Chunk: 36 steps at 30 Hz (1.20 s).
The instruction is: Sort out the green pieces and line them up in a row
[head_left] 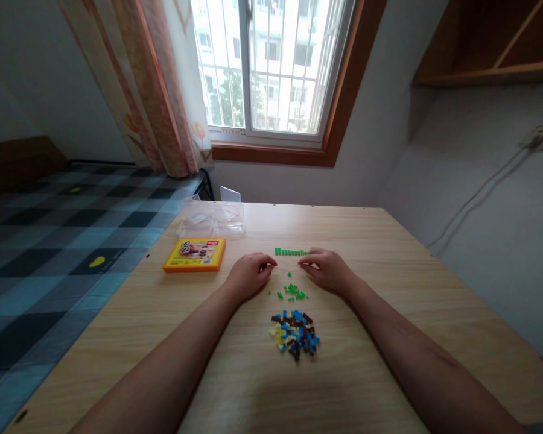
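My left hand (pixel 252 275) rests on the table with its fingers loosely curved and slightly apart, nothing visible in them. Opposite it lies my right hand (pixel 326 269), its fingers also a little apart and nothing seen between them. A row of small green bricks (pixel 289 252) runs just beyond the fingertips, its right end close to my right hand. Between the hands and nearer to me sits a single green brick (pixel 289 274). Closer still is a loose cluster of tiny green bricks (pixel 294 292). Below that, a mixed pile of blue, brown and yellow bricks (pixel 298 331) is heaped.
On the light wooden table (pixel 362 386), an orange-and-yellow box (pixel 194 254) lies left of my left hand. Clear plastic containers (pixel 212 218) stand behind it. A bed with a checked cover (pixel 63 241) adjoins the left side; a window (pixel 280 72) is ahead.
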### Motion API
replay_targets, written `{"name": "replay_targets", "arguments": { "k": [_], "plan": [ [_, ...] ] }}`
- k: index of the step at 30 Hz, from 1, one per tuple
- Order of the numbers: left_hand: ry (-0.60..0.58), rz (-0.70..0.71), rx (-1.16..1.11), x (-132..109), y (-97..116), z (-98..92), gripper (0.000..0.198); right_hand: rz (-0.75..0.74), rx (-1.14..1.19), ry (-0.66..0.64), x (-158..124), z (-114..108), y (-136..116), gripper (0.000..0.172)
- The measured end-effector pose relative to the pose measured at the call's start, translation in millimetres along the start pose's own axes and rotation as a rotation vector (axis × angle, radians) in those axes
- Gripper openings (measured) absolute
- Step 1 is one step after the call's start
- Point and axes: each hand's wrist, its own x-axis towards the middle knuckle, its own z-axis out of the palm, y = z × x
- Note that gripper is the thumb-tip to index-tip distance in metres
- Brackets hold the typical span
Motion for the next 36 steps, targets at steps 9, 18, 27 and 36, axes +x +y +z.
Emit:
{"name": "replay_targets", "arguments": {
  "k": [9, 18, 27, 36],
  "plan": [
    [-0.001, -0.007, 0.008, 0.2, 2.1, -1.5, 0.018, -0.03, 0.047, -0.175, 4.7, 5.7, -23.1, 0.018],
    [-0.007, -0.003, 0.002, 0.7, -0.3, -1.7, 0.018, 0.19, 0.107, 0.015, -0.9, -15.9, 27.7, 0.02],
    [-0.016, -0.008, 0.011, 1.5, -0.5, -2.1, 0.019, 0.385, -0.097, 0.052, -6.8, -19.8, 56.4, 0.02],
    [-0.01, 0.002, 0.013, 1.5, -0.2, -2.2, 0.019, 0.411, -0.15, 0.006, -3.2, -18.8, 48.8, 0.019]
  ]
}}
